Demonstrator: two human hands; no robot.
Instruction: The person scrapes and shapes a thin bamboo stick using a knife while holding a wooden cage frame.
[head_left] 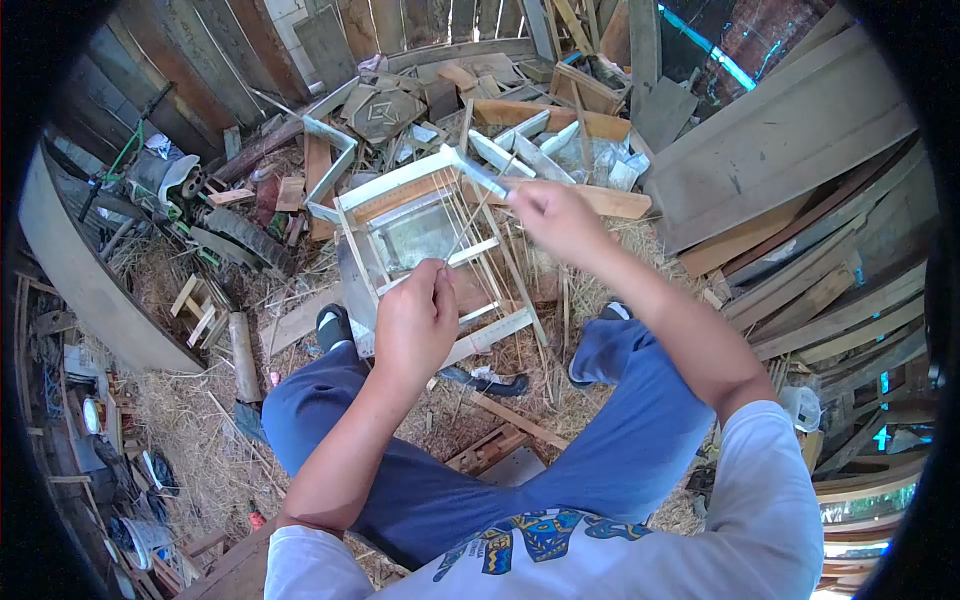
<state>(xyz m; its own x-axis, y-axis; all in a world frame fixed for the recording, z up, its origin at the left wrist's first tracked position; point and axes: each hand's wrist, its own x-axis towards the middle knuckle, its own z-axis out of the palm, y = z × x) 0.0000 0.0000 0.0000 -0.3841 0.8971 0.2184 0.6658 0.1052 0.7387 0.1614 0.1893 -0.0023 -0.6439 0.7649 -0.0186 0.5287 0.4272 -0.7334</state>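
A small wooden frame of slats and thin strips stands on the ground between my feet. Over its near left side is my left hand, fingers closed in a pinch. A thin light stick seems to run up from those fingertips; its far end is hard to make out. My right hand, above the frame's right side, is wrapped round a pale grey tool. That tool is smeared by motion and points up and left, so its kind is unclear. A pale board forms the frame's far edge, behind the tool.
Scrap wood and pale zigzag frames lie beyond. A small bike stands left, near a curved board. Large planks lean on the right. Straw covers the ground, with a dark curved object between my feet.
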